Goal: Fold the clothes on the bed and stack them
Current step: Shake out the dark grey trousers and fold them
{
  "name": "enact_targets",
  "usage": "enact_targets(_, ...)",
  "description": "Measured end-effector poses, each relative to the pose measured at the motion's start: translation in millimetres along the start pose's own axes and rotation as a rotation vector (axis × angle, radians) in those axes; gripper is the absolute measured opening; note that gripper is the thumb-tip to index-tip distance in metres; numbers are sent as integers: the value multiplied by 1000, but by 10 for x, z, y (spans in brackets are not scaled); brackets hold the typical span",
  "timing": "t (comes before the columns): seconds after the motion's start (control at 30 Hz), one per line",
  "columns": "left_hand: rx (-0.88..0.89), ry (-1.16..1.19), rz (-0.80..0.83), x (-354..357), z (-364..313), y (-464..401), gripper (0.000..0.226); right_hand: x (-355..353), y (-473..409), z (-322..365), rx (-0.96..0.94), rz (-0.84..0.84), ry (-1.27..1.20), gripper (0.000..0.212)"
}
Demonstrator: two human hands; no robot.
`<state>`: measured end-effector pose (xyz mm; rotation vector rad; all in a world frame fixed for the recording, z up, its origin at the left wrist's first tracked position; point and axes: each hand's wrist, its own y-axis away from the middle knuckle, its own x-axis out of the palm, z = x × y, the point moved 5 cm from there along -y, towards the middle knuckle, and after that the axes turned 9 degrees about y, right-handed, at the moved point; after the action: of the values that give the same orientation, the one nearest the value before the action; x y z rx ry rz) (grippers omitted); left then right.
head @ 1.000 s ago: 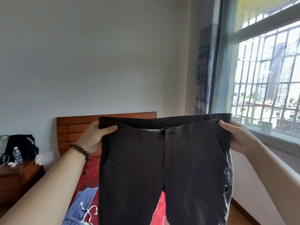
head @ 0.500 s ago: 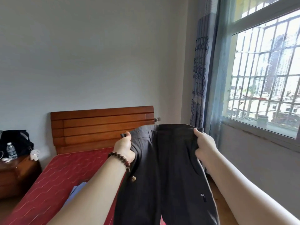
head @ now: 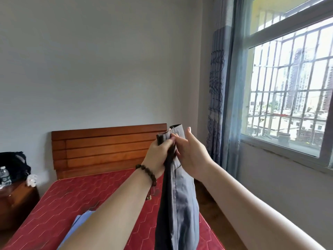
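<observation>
Dark grey trousers (head: 177,204) hang in the air in front of me, folded in half lengthwise, legs dropping below the frame. My left hand (head: 159,156), with a bead bracelet at the wrist, grips the doubled waistband. My right hand (head: 191,154) lies against the waistband's other side, thumb on the cloth and fingers stretched upward. Both hands meet at the top of the trousers, above the red mattress (head: 75,210). A light blue garment (head: 79,224) lies on the mattress, mostly hidden behind my left forearm.
A wooden headboard (head: 108,148) stands against the far wall. At the left a wooden nightstand (head: 16,197) carries a water bottle (head: 4,175) and a black bag (head: 14,165). A barred window (head: 292,94) and blue curtain (head: 221,98) fill the right side.
My hands have come together, bringing the two sides of the waistband against each other, so the spread trousers now hang folded lengthwise. The view has shifted and shows more of the bed.
</observation>
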<state>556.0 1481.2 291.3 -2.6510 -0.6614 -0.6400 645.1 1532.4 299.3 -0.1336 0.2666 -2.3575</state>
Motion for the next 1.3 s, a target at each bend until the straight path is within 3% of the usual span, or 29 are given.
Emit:
enact_targets(0.1,1,7,-45,-70,-200,16,25,-225,13,141,-100,-52,150,48)
enact_targets(0.13,-10,24,-25,-83,-275,22,26,-361,0,162,-141,-135,244,48)
enact_targets(0.2,-45,115,44,-101,-446,34,33,-635,-19,151,-144,-264,344,77)
enact_targets(0.3,-35,164,156,-59,-746,75,42,-742,-8,7,6,5,131,107)
enact_targets(0.37,-40,146,215,-23,-886,97,40,-666,62,13,44,198,3,94)
enact_targets(0.43,-47,106,230,-25,-992,96,39,-584,101,54,20,243,-5,79)
enact_targets(0.63,26,-25,143,-310,-1322,12,30,-336,98,409,-184,46,-57,38)
enact_targets(0.7,56,-60,150,-591,-1276,15,46,-256,79,509,-222,-22,-41,31)
enact_targets(0.8,-42,-260,188,-1022,-811,130,63,-201,24,611,-253,-99,-27,29)
enact_targets(0.9,-47,-241,208,-1094,-490,233,58,-160,-23,633,-251,-149,15,29)
enact_targets(1.0,9,-148,144,-1002,-509,184,38,-247,-94,666,-226,-182,-17,32)
enact_targets(1.07,21,-75,118,-901,-584,107,29,-397,-121,608,-135,-85,-47,47)
enact_targets(1.17,61,-62,51,-752,-709,12,19,-553,67,141,180,241,98,86)
enact_targets(1.23,88,-86,2,-694,-759,-54,13,-624,230,-218,269,349,118,89)
enact_targets(1.3,82,-101,-37,-684,-750,-126,10,-660,316,-413,256,344,90,81)
